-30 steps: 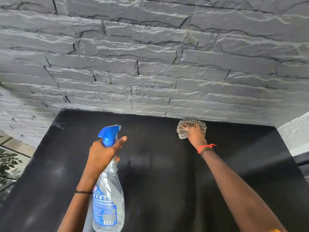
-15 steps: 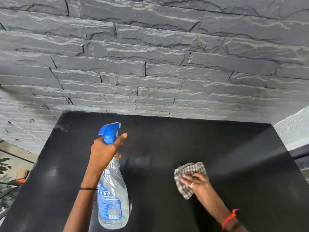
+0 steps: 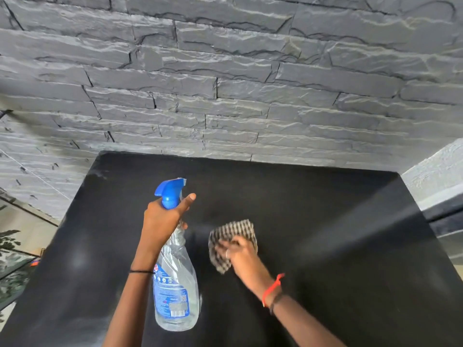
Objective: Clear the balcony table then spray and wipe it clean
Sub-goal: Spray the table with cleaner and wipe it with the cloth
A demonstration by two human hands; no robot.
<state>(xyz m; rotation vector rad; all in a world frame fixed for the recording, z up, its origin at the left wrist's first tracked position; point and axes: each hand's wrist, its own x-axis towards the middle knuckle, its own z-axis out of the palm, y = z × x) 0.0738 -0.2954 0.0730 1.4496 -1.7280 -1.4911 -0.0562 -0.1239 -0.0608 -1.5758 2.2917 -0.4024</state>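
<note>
The black balcony table [image 3: 325, 221] fills the lower view, its bare top showing faint smears. My left hand [image 3: 160, 221] grips the neck of a clear spray bottle [image 3: 175, 291] with a blue trigger head; the forefinger sticks out straight past the trigger. The bottle hangs upright over the table's left half. My right hand [image 3: 238, 251], blurred by motion, presses fingers down on a small checked cloth [image 3: 238, 229] lying on the table centre, just right of the bottle.
A grey stone-clad wall [image 3: 225, 83] runs right behind the table's far edge. A pale ledge [image 3: 436, 181] stands at the right. At the left, below the table edge, there are floor tiles and green leaves [image 3: 10, 256].
My right hand dragged the cloth from the far edge back toward me, then leftward toward the bottle. The left hand and bottle stayed nearly still.
</note>
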